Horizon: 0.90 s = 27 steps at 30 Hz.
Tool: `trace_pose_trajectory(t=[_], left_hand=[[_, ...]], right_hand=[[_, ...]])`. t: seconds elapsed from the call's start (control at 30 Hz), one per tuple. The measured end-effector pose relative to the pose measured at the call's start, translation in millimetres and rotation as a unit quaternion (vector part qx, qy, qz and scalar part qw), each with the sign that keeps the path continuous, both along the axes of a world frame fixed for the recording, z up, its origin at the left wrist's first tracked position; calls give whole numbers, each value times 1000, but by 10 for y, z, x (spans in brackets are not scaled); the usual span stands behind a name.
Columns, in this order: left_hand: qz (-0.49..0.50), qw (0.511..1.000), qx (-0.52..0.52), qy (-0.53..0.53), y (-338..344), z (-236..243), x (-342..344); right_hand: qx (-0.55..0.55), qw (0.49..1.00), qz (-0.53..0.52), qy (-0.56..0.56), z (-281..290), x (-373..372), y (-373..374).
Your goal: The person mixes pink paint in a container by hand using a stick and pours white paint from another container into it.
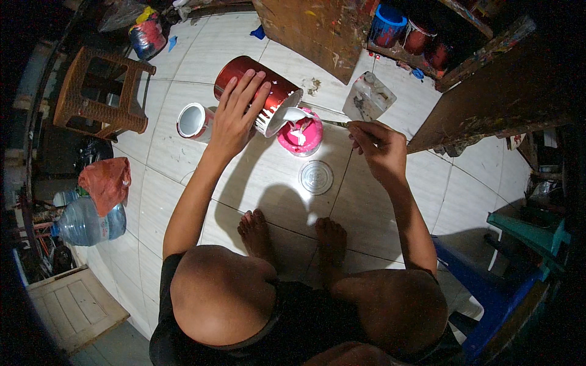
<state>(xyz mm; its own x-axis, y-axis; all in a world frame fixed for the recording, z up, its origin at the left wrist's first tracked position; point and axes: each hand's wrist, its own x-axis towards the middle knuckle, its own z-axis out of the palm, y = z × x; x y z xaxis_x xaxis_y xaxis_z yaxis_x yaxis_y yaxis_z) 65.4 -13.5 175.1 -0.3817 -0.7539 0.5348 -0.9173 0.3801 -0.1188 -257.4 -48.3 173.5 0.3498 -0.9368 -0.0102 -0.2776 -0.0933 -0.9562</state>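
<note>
My left hand (pixel 237 116) grips a large red paint can (pixel 268 88) with spread fingers over its side. The can is tilted, its white-smeared mouth over a small can of bright pink paint (pixel 292 146) on the floor. White paint lies on the pink surface. In my right hand (pixel 384 149), the fingers pinch a thin tool (pixel 334 123). Its tip reaches the mouth of the red can and is coated white, so its exact shape is hidden. A round metal lid (pixel 316 177) lies in front of the pink can. Left of the red can stands a small white-rimmed can (pixel 193 121).
A cloudy plastic container (pixel 370 97) stands beyond my right hand. Paint-stained wooden panels (pixel 317 36) and a shelf with paint cans (pixel 387 25) are at the back. A brown stool (pixel 101 91) and water jug (pixel 91 222) stand left; a blue chair (pixel 482 274) is right.
</note>
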Motion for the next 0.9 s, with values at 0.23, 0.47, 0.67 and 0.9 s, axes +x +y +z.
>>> trace_pose_trajectory(t=[0.23,0.47,0.67,0.9], left_hand=[[6,1000,-4,-6,9,-2,12],[10,1000,-7,1,34,30,-3],[3,1000,1,22,57,82,-47],[11,1000,10,26,52,65,-88]], right_hand=[[-23,1000,-3,19,95,16,28],[-48,999,12,2,110,32,22],[-245,968,49,0,-100,366,-210],[-427,893,87,110,-581,916,-344]])
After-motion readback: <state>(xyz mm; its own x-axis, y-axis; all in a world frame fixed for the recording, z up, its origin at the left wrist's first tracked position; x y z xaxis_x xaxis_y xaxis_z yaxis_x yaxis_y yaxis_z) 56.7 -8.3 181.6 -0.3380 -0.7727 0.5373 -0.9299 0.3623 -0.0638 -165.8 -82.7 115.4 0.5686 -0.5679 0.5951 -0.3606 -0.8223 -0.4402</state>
